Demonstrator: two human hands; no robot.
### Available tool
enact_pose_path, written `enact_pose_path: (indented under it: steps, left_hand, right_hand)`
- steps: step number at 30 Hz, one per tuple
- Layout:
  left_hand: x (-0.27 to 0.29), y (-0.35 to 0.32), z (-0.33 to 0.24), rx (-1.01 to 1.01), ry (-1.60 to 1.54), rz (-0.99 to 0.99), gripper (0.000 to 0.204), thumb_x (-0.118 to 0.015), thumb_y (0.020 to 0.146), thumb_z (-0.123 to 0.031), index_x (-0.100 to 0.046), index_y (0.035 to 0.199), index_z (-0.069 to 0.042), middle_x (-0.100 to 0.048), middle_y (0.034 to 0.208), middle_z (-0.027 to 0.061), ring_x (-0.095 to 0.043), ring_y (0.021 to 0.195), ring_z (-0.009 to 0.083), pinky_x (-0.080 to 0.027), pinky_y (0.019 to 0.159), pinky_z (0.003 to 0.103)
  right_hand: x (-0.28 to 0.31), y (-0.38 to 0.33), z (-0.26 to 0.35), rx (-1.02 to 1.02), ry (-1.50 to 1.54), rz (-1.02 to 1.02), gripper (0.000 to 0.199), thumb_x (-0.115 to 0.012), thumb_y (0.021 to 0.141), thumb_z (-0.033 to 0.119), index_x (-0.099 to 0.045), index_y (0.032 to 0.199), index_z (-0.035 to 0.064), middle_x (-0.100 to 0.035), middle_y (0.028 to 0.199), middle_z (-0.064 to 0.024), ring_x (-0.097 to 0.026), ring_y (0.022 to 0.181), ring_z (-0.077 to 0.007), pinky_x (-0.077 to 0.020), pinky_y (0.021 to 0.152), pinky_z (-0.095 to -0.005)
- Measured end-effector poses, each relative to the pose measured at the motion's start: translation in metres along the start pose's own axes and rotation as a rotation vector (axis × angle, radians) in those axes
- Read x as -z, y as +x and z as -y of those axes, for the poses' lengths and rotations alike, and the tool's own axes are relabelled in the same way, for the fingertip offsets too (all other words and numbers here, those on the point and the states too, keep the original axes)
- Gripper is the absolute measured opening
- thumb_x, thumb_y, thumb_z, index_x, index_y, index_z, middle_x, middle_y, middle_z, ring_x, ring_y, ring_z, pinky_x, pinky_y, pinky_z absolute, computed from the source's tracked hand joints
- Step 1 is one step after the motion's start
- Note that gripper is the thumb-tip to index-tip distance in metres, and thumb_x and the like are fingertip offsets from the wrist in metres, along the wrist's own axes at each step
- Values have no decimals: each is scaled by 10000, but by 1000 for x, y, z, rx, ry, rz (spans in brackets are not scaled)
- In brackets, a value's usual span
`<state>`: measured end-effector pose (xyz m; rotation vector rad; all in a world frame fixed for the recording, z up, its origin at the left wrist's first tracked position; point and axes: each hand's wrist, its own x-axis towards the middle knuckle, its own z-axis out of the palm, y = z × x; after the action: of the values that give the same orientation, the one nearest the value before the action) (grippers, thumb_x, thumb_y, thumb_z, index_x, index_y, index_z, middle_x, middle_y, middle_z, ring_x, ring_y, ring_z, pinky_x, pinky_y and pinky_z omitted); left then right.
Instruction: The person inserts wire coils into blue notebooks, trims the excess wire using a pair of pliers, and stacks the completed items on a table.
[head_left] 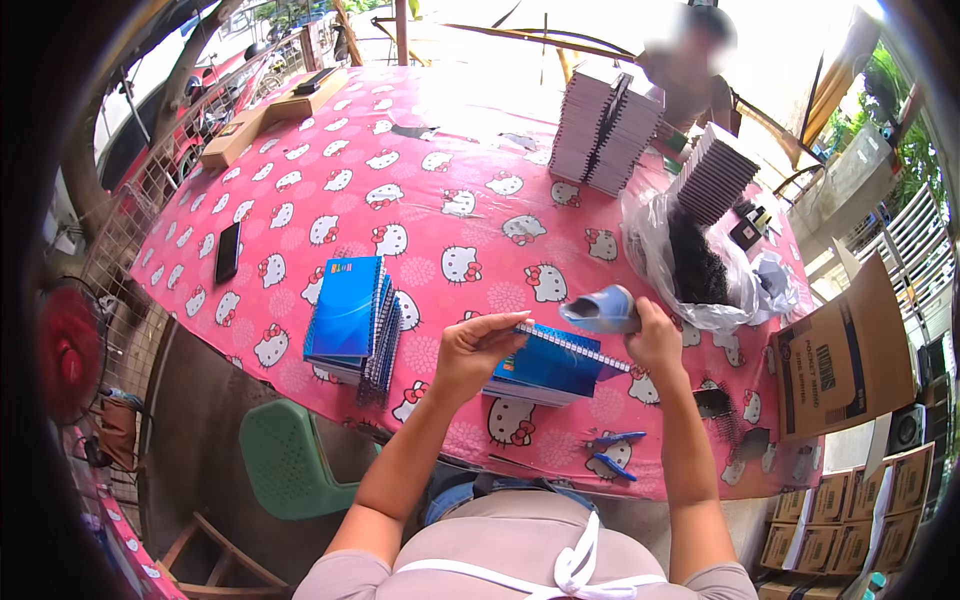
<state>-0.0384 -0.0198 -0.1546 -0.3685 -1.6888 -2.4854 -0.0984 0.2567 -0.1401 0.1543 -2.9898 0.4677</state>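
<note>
Blue spiral notebook point(548, 362) is being held just above the near edge of the table point(300, 190), which is covered in a pink cartoon-cat cloth. It's pinched at the coil edge by the left hand point(470, 350), fingers curled round the wire binding. A blue slipper-like tool point(600, 308) is clutched in the right hand point(655, 340) and pressed against the coil's far end. A stack of blue notebooks point(350, 315) is sat just to the left, blue pliers point(612, 455) lie near the table edge, and a plastic bag of black coils point(695, 265) is parked further back right.
</note>
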Motion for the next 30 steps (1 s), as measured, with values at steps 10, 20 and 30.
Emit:
enact_pose_path:
  steps: [10,20,30]
  left_hand:
    - [-35,-21,-55,-697,701,319,325,-729,737,81,-652,1032,-33,-667,1047,166,-654,950,267,-542,795,351]
    - [-40,-39,-9,-518,704,49,249,-829,671,-25,-661,855,-21,-684,909,108,-664,775,229,-546,652,304]
    - [-46,-44,-17,-487,729,-43,246,-816,654,3,-681,857,-26,-695,890,115,-667,768,232,-538,659,316]
  right_hand:
    - [-26,-174,-37,279,167,151,613,-753,733,232,-515,1268,53,-459,1341,-194,-427,1248,-371,-341,1002,-524]
    - [31,-164,52,201,576,-46,466,-735,749,137,-567,1170,26,-575,1123,-170,-545,1045,-352,-436,903,-444]
    - [41,-149,84,366,377,-176,486,-758,763,214,-564,1164,18,-565,1143,-168,-550,1018,-341,-441,873,-445]
